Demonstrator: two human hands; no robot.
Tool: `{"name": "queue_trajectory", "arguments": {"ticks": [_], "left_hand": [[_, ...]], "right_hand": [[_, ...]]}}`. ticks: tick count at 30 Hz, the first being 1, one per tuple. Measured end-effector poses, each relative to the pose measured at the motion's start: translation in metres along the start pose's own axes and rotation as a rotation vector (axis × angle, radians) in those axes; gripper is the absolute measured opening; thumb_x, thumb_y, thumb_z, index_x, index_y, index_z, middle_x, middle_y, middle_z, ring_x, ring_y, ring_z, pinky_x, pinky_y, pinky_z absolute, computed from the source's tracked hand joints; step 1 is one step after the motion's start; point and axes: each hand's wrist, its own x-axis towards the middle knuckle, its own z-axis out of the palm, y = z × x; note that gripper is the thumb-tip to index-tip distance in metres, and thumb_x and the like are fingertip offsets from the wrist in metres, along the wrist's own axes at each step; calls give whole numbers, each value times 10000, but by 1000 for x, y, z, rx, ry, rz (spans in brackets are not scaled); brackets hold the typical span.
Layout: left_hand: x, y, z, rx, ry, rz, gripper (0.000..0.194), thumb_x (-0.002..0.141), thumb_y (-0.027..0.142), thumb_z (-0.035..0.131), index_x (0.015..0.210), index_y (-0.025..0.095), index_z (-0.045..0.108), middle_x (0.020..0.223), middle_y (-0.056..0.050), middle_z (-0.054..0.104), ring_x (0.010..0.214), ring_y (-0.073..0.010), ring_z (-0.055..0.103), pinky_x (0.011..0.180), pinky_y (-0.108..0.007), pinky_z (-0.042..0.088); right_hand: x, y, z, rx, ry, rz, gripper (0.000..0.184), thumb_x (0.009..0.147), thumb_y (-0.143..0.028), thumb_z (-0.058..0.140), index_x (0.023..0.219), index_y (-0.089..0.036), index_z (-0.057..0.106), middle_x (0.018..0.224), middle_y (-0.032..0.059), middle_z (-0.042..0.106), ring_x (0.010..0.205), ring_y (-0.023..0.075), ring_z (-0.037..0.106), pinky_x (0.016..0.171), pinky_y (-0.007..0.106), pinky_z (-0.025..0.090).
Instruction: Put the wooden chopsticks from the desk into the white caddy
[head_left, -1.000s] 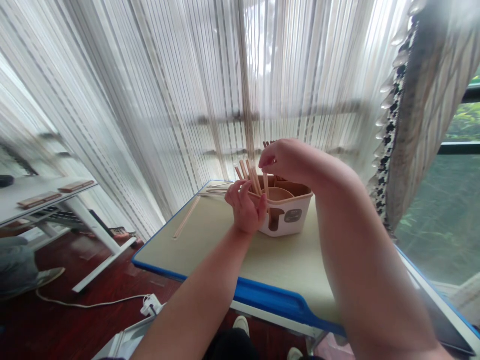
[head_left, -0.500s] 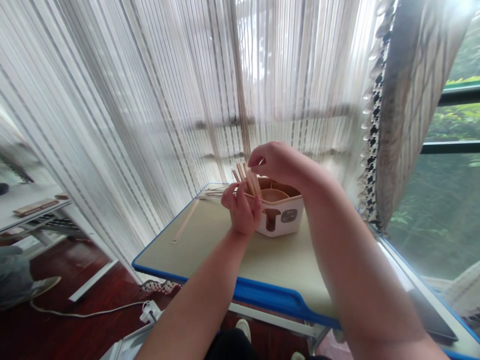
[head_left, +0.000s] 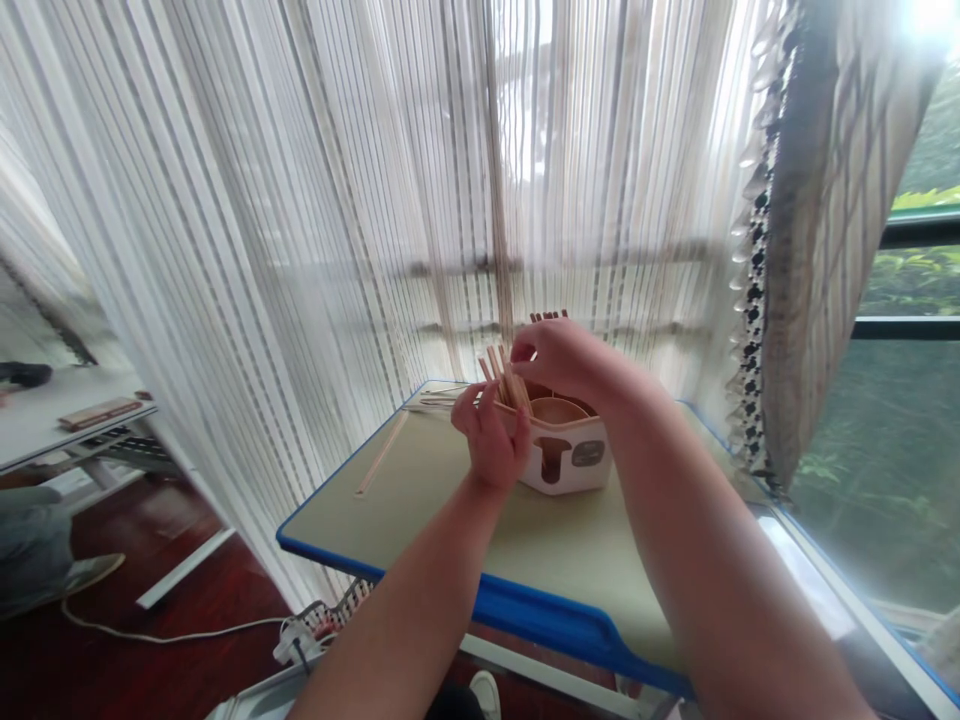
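Observation:
A white storage box with a brown inside and a T-shaped cutout in front sits on the table. Pale, thin wooden sticks, which look like chopsticks, lean up out of its left compartment. My left hand is closed around the box's left corner, its fingertips touching the sticks. Above the same compartment, my right hand pinches at the upper part of the sticks; its fingertips are partly hidden. Behind that hand the ends of several darker sticks show. A round brown divider stands inside the box.
The beige table has a blue edge. Several thin sticks lie at its back left, and a long wrapped stick lies nearer. A flat dark device is at right. Sheer curtains hang behind. Another person's leg shows at left.
The view has shifted slightly, so the table and box appear lower and a little to the right. Darker stick ends now show above my right hand. Both hands stay at the box.

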Motion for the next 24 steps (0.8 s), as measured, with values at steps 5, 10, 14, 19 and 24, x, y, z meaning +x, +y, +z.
{"name": "queue_trajectory", "arguments": {"ticks": [5,10,14,19,24], "left_hand": [[1,0,0,-12,-7,5,433,809,306,509,1186,108,435,1146,-178,466,1131,-258,421,966,-443,323],[1,0,0,-8,5,5,426,800,300,516,1175,115,436,1143,-173,466,1128,-258,424,963,-445,327],[0,-2,1,1,4,5,429,798,298,519,1177,118,432,1150,-174,461,1127,-257,427,961,-440,332],[-3,-3,2,10,-6,-14,434,804,311,506,1186,123,425,1166,-177,456,1140,-258,425,966,-441,329],[-2,-6,0,-13,14,-9,454,810,354,490,1196,127,415,1176,-174,445,1147,-259,418,968,-449,333]], "right_hand": [[2,3,3,14,43,-3,143,758,-245,572,790,-161,683,783,70,666,738,168,576,661,271,412],[2,1,4,26,32,10,143,740,-241,592,822,-162,678,828,81,669,774,175,573,681,271,414],[2,1,3,36,17,-13,128,733,-211,551,760,-176,671,748,53,660,703,161,566,614,260,395],[3,2,4,44,29,-24,127,726,-224,553,774,-191,667,768,45,661,716,163,568,619,264,396],[5,6,8,22,2,51,174,727,-253,559,861,-188,649,813,58,664,729,172,573,614,266,401]]}}
